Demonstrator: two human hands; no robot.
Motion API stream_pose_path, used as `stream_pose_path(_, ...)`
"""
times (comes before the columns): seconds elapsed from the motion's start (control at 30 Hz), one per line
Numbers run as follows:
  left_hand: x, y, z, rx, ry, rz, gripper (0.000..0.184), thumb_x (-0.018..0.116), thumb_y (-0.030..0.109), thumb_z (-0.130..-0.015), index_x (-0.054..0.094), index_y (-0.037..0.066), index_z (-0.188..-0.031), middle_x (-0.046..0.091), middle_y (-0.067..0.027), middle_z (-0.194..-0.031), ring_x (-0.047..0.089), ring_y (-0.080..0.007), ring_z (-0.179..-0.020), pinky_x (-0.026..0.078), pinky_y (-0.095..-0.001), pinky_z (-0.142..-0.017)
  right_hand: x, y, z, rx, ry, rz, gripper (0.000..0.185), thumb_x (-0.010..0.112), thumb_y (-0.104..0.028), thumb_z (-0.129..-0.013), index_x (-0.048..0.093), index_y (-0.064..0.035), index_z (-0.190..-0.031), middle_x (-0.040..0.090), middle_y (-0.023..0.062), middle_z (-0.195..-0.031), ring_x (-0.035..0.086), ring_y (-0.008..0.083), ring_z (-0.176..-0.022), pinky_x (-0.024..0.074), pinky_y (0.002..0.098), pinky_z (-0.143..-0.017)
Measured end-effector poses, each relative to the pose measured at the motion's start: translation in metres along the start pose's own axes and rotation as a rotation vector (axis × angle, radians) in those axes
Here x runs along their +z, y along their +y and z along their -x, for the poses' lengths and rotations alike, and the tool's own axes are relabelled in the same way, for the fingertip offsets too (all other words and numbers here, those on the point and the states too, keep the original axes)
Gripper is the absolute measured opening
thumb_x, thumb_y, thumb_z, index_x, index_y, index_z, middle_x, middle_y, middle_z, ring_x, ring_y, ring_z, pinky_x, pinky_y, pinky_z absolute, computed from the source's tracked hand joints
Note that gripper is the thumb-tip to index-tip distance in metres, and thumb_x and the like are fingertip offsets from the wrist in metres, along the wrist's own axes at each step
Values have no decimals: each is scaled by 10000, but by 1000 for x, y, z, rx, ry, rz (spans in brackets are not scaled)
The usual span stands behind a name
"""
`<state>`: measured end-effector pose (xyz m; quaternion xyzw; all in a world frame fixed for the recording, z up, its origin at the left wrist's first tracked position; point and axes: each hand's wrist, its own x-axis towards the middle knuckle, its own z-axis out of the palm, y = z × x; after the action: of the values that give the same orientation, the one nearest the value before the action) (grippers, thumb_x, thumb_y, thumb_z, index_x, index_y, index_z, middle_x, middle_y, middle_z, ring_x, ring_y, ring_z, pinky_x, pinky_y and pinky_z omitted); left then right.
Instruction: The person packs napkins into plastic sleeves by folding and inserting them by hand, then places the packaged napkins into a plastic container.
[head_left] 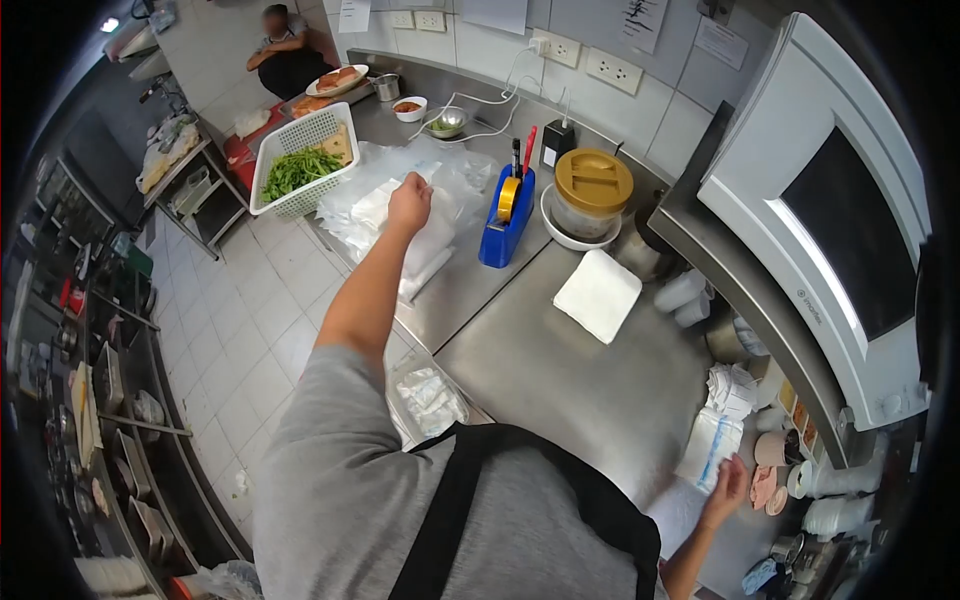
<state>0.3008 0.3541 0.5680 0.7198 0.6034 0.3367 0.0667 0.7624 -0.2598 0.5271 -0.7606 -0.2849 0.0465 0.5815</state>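
My left hand (pixel 410 205) is closed over a spread of clear and white plastic bags (pixel 440 235) on the steel counter. Whatever its fingers pinch is hidden. At the right, my right hand (pixel 727 492) grips the lower edge of a white packet with a blue stripe (pixel 712 448). A bunched white bundle (pixel 732 390) lies just above that packet. Between my hands, a white folded stack (pixel 598 296) rests flat on the counter. A blue tape dispenser (pixel 502 225) with yellow tape and pens stands right of the plastic bags.
A white basket of green vegetables (pixel 262 205) sits at the far left. Behind the dispenser is a jar with a gold lid (pixel 594 182). A microwave (pixel 830 200) stands on a raised shelf at right, cups below. A person (pixel 285 55) sits in back.
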Motion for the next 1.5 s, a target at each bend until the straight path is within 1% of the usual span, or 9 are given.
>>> stream_pose_path(0.17, -56, 27, 36, -107, -231, 927, 112, 515, 154, -955, 430, 108, -1011, 673, -104, -971, 667, -251, -785, 502, -365, -703, 154, -86, 15, 83, -417, -339, 317, 632, -1, -858, 570, 10, -1169, 649, 89, -1020, 620, 169, -973, 489, 298, -894)
stream_pose_path(0.33, -79, 102, 110, -281, -244, 1521, 115, 480, 124, -976, 384, 103, -1037, 621, -161, -1131, 650, -259, -917, 508, -387, -792, 304, -123, 40, 233, -903, -771, 696, 595, -188, -920, 198, -149, -1490, 403, 130, -1425, 437, 243, -1263, 338, 435, -1038)
stream_pose_path(0.47, -61, 131, 188, -471, -198, 1779, 121, 482, 107, -972, 400, 93, -1060, 578, -203, -1207, 626, -291, -1016, 506, -409, -836, 346, -154, 61, 605, -774, -1064, 815, 696, -49, -794, 240, -145, -1463, 434, 145, -1366, 501, 267, -1188, 458, 383, -907)
stream_pose_path(0.6, -52, 93, 250, -833, -225, 1627, 402, 566, 136, -938, 303, 140, -1242, 533, -168, -1242, 621, -286, -985, 506, -422, -826, 324, -117, 20, 459, -921, -703, 844, 751, 7, -732, 285, -109, -1426, 523, 140, -1217, 588, 254, -1017, 537, 367, -759)
stream_pose_path(0.73, -37, 49, 263, -819, -462, 1381, 687, 691, 196, -866, 205, 162, -1350, 517, -143, -1195, 610, -232, -897, 514, -382, -704, 301, -83, -13, 607, -962, -268, 725, 734, -62, -784, 326, -88, -1382, 558, 130, -1117, 611, 211, -875, 550, 352, -684)
stream_pose_path(0.87, -7, 32, 253, -505, -599, 947, 575, 705, 276, -854, 385, 104, -1299, 583, -93, -953, 595, -156, -707, 499, -303, -598, 299, -85, -8, 607, -785, -223, 492, 693, -201, -850, 439, -83, -1255, 577, 69, -951, 569, 146, -690, 482, 304, -512)
stream_pose_path(1.0, 11, 40, 227, -256, -454, 617, 330, 747, 259, -813, 566, 44, -985, 556, -18, -744, 512, -87, -575, 433, -226, -509, 307, -70, -11, 543, -638, -144, 361, 687, -203, -857, 522, -70, -1149, 585, 32, -858, 492, 102, -568, 408, 275, -430)
stream_pose_path(1.43, 14, 31, 212, -383, -771, 945, 137, 681, 133, -855, 579, 42, -852, 562, 8, -720, 528, -92, -591, 422, -238, -502, 300, -81, -21, 525, -548, 122, 258, 637, -247, -858, 626, -38, -1010, 660, 81, -774, 642, 165, -655, 501, 301, -523)
stream_pose_path(1.5, 16, 34, 205, -478, -795, 984, 143, 681, 125, -853, 585, 30, -900, 565, 2, -723, 541, -101, -610, 443, -250, -515, 315, -59, -29, 222, -573, 446, 306, 631, -292, -856, 622, -38, -1028, 661, 87, -757, 649, 191, -707, 513, 328, -607)
